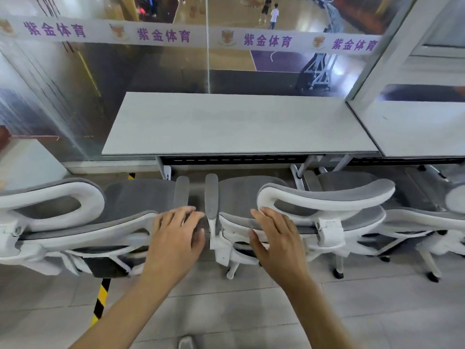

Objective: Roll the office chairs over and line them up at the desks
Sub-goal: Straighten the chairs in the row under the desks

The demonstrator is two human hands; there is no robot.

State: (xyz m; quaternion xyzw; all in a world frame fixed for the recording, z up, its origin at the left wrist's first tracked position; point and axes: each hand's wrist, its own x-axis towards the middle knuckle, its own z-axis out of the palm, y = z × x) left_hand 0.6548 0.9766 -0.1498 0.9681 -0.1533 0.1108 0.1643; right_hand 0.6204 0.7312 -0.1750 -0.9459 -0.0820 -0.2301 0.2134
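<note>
Grey mesh and white plastic frames mark two office chairs drawn up side by side at a pale grey rectangular counter, which stands against a glass wall overlooking a sports court at 12 o'clock. At 9 o'clock, the left white-framed grey mesh office chair has its padded armrest under the left hand, fingers loosely spread and resting there, not curled. At 3 o'clock, the right white-framed grey mesh office chair meets the right hand, which lies flat with straight fingers on the top edge of its backrest. A third, similar chair sits farther right, before a second white counter
</note>
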